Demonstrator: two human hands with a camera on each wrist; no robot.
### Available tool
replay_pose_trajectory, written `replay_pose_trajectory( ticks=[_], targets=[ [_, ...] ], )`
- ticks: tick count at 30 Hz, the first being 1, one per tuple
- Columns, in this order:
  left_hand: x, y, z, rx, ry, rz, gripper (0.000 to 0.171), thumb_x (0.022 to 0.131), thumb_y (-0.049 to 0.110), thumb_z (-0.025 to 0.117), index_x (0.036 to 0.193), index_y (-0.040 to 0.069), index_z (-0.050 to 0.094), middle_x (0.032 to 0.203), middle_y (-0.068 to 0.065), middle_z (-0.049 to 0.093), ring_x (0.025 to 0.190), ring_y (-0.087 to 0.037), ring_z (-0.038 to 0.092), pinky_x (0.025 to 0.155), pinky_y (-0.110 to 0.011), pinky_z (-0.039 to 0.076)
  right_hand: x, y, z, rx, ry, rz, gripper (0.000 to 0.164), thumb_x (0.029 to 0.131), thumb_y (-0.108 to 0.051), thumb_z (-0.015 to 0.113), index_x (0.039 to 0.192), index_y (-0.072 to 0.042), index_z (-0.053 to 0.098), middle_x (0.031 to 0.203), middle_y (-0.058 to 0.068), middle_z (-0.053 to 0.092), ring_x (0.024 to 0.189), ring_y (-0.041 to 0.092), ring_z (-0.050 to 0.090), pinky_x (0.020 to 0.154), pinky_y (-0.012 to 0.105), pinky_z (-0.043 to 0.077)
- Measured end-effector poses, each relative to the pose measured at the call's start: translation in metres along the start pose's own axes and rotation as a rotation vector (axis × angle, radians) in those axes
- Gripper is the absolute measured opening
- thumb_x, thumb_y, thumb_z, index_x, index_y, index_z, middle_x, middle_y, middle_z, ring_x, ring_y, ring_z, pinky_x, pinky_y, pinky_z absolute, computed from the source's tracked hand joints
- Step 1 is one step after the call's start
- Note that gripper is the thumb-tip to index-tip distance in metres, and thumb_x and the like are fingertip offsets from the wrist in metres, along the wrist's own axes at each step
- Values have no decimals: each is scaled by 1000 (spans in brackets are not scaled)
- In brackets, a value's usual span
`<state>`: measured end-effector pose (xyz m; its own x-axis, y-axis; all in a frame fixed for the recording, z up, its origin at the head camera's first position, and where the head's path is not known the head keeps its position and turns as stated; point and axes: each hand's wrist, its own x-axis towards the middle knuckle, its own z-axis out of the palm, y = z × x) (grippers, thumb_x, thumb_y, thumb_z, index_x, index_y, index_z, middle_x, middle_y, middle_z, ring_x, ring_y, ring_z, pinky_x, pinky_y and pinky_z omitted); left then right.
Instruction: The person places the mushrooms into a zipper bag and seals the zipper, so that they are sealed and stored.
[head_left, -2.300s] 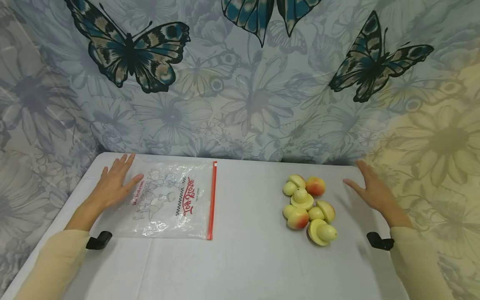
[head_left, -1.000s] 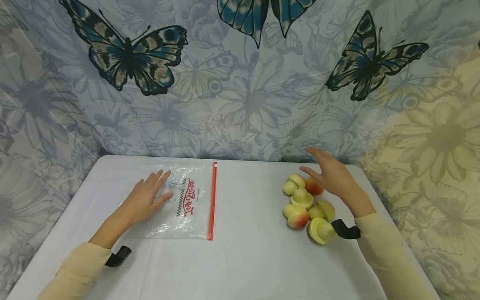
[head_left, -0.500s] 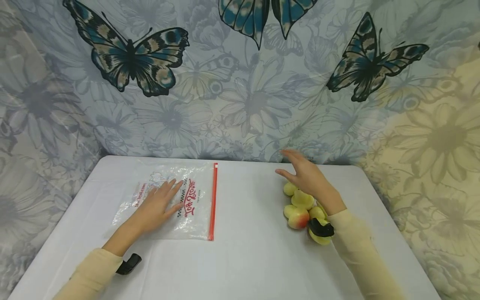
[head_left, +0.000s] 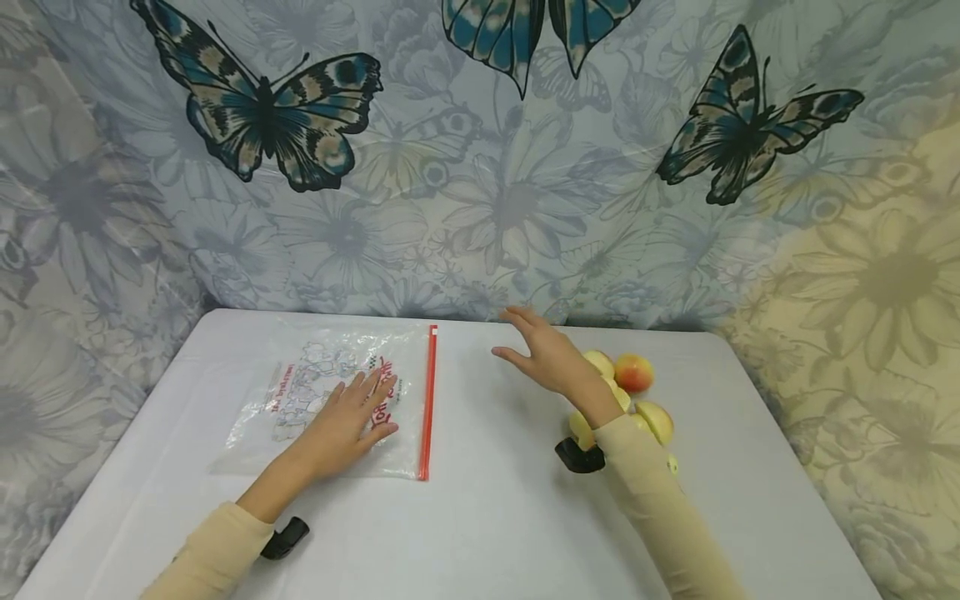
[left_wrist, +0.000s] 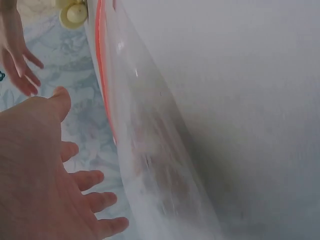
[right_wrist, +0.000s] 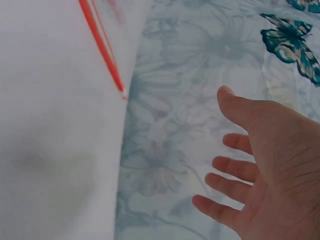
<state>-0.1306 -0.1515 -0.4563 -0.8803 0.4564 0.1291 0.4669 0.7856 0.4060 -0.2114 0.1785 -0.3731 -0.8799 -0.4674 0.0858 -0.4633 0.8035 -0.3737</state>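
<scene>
A clear plastic zip bag (head_left: 251, 437) lies flat on the white table, printed with red lettering and line drawings. Its red zip strip (head_left: 429, 408) runs along the right edge. My left hand (head_left: 341, 429) hovers over the bag with fingers spread; in the left wrist view the hand (left_wrist: 50, 170) holds nothing and a gap shows beside the bag (left_wrist: 150, 155). My right hand (head_left: 551, 358), fingers extended, is raised between the bag and a cluster of yellow-and-red fruit pieces (head_left: 633, 372). The right forearm hides part of that cluster. The right wrist view shows this hand (right_wrist: 280, 165) holding nothing.
The white table (head_left: 465, 533) backs onto a floral cloth backdrop (head_left: 510, 200) printed with large butterflies. A black wrist device (head_left: 285, 538) shows at the left wrist, another (head_left: 580, 456) at the right.
The right hand has swept left, passing over the fruit toward the bag. The left hand has slid right and nearer across the bag. Bag and fruit stay in place.
</scene>
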Motion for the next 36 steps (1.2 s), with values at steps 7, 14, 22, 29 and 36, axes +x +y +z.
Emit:
replay_pose_trajectory(
  ticks=[7, 14, 22, 29, 36],
  targets=[
    [-1, 13, 13, 11, -26, 25, 67, 96, 44, 57, 152, 14, 37, 156, -23, 29, 142, -47, 24, 110, -67, 18, 12, -2, 33, 36, 56, -59, 67, 95, -39, 62, 148, -6, 40, 153, 16, 37, 142, 35, 32, 109, 52, 36],
    [-1, 25, 25, 23, -65, 16, 67, 96, 45, 56, 154, 19, 33, 157, -21, 26, 143, -46, 23, 108, -71, 18, 19, -3, 62, 78, 5, -33, 68, 94, -42, 62, 148, -7, 40, 155, 16, 34, 144, 34, 29, 110, 52, 34],
    [2, 35, 37, 76, -77, -11, 70, 95, 52, 55, 155, 25, 32, 158, -19, 26, 143, -47, 22, 103, -77, 16, 25, 2, 94, 109, -30, -11, 69, 92, -37, 67, 145, 0, 44, 153, 20, 36, 147, 35, 22, 115, 50, 26],
    [3, 41, 40, 113, -31, -27, 71, 92, 57, 56, 153, 25, 37, 157, -21, 28, 140, -49, 28, 102, -78, 16, 34, -2, 115, 108, 1, -39, 75, 92, -39, 67, 148, 0, 38, 156, 20, 31, 148, 36, 15, 117, 50, 19],
    [5, 47, 44, 119, -42, -38, 70, 91, 57, 58, 150, 24, 43, 155, -22, 31, 140, -51, 26, 100, -80, 16, 42, -8, 126, 65, -44, -57, 68, 94, -42, 63, 144, 0, 45, 156, 20, 30, 148, 38, 15, 117, 50, 19]
  ],
)
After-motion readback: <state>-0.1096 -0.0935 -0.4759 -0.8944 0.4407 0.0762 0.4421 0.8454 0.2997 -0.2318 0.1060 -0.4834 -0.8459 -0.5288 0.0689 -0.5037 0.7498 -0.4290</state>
